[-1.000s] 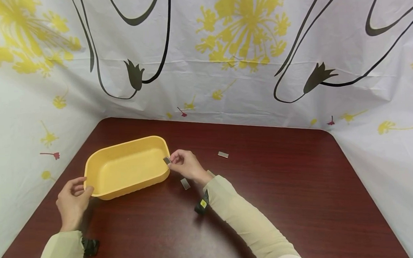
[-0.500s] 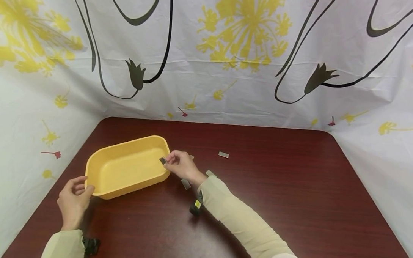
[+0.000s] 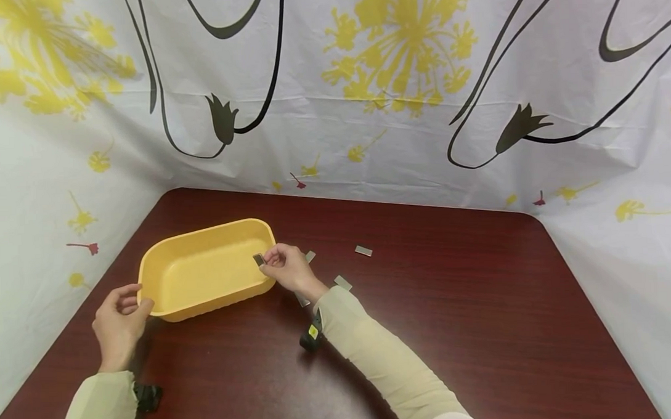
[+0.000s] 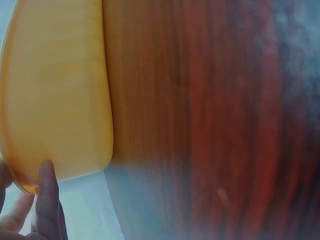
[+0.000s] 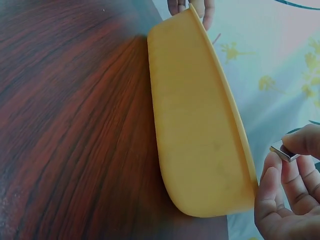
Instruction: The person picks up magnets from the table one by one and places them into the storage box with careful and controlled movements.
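Note:
A yellow plastic basin (image 3: 205, 300) stands on the left part of the table. My left hand (image 3: 118, 328) pinches its left rim, thumb and fingers on either side of the wall. In the right wrist view, my right hand (image 5: 295, 190) pinches a small shiny rectangular metal piece (image 5: 284, 151) between thumb and fingers. The head view puts this right hand (image 3: 290, 269) at the basin's right rim, the metal piece (image 3: 258, 259) over the basin's inside. No pieces show on the visible basin floor. The left wrist view shows the basin's side wall (image 4: 60, 100) near the left fingers.
Several similar flat metal pieces lie right of the basin: one farther back (image 3: 363, 250), one by the right sleeve (image 3: 343, 283), others partly behind the right hand. The dark red table (image 3: 455, 304) meets patterned white cloth (image 3: 321, 123) at the back and sides.
My right hand has moved left with the metal piece, from the basin's right rim to over its inside. Loose pieces behind the arm have come into view. My left hand keeps its grip.

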A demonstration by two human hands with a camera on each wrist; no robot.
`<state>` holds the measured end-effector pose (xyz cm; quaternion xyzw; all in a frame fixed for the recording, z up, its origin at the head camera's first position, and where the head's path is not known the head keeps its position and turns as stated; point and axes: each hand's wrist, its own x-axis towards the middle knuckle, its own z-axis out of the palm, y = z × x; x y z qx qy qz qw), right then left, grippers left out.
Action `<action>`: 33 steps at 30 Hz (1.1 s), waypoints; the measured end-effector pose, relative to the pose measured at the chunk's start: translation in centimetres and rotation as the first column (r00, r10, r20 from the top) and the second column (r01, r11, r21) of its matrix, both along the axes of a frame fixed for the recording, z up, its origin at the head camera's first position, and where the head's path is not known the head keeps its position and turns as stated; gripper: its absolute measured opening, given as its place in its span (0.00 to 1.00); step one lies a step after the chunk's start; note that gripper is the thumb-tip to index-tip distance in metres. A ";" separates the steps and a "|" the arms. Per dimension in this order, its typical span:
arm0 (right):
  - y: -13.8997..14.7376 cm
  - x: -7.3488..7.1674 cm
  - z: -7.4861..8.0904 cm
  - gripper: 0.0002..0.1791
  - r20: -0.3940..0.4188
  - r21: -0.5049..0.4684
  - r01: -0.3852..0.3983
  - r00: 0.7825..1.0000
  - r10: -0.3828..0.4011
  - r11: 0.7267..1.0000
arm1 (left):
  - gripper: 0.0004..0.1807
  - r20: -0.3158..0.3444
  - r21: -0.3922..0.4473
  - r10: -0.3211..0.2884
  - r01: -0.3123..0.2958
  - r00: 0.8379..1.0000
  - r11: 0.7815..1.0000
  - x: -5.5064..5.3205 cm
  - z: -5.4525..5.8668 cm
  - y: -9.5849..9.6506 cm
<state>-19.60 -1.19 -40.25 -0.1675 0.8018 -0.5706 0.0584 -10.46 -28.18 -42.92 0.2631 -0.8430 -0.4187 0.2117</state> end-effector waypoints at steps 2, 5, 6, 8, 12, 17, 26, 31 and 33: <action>-0.2 0.0 0.1 0.05 0.002 0.006 -0.001 1.000 0.001 1.000 | 0.18 0.001 -0.002 0.002 -0.002 1.000 1.000 0.0 0.0 0.0; -0.5 0.0 0.2 0.05 0.017 0.002 -0.008 1.000 0.008 1.000 | 0.18 -0.003 -0.004 -0.002 0.002 1.000 1.000 -0.1 -0.1 0.0; -0.6 0.0 0.2 0.05 0.022 -0.001 -0.012 1.000 0.012 1.000 | 0.18 -0.003 -0.006 -0.004 0.004 1.000 1.000 -0.1 -0.1 0.0; -0.8 -0.1 0.3 0.06 0.034 -0.003 -0.016 0.999 0.016 1.000 | 0.18 -0.002 -0.006 -0.004 0.004 1.000 1.000 0.0 -0.1 0.0; -1.1 -0.2 0.4 0.05 0.041 0.006 -0.010 0.999 0.010 1.000 | 0.18 0.004 -0.009 -0.008 0.008 1.000 1.000 -0.1 -0.2 -0.1; -1.7 -0.4 0.7 0.06 0.054 -0.007 0.001 0.999 -0.001 1.000 | 0.17 -0.028 -0.037 -0.016 0.015 0.999 0.999 -0.4 -0.4 -0.5; -2.5 -0.8 0.7 0.05 0.000 0.057 -0.020 1.000 0.020 0.998 | 0.18 -0.007 -0.011 -0.009 0.009 1.000 1.000 -0.3 -0.3 -0.4; -2.9 -1.0 0.5 0.05 -0.013 0.042 0.002 1.000 -0.001 0.999 | 0.17 -0.004 -0.012 -0.018 0.017 1.000 1.000 -0.2 -0.1 -0.2; -3.1 -1.1 0.5 0.05 -0.005 0.024 0.014 1.000 -0.014 1.000 | 0.18 0.000 -0.012 -0.018 0.018 1.000 1.000 -0.2 -0.1 -0.1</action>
